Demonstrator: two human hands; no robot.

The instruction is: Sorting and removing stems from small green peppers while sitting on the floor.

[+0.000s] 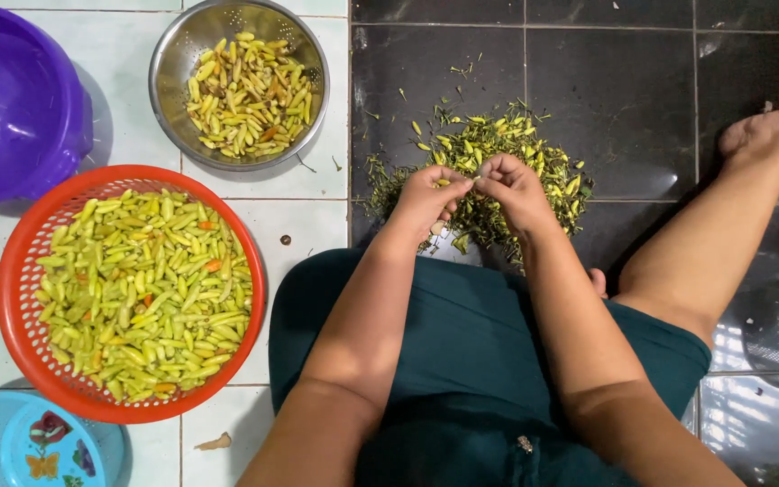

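Note:
My left hand (427, 200) and my right hand (513, 188) meet over a heap of green stems and small yellow-green chillies (498, 149) on the dark floor tiles. Both pinch one small chilli (474, 178) between their fingertips. A red plastic basket (13, 271) at the left is full of yellow-green chillies (142, 293), with a few orange ones. Farther back, a steel colander (171, 63) holds a smaller lot of chillies (245, 95).
A purple plastic tub (11, 99) stands at the far left. A blue patterned plate or lid (38, 451) lies at the lower left corner. My legs in dark green cloth (471, 361) fill the bottom centre; my bare foot (755, 135) rests at the right.

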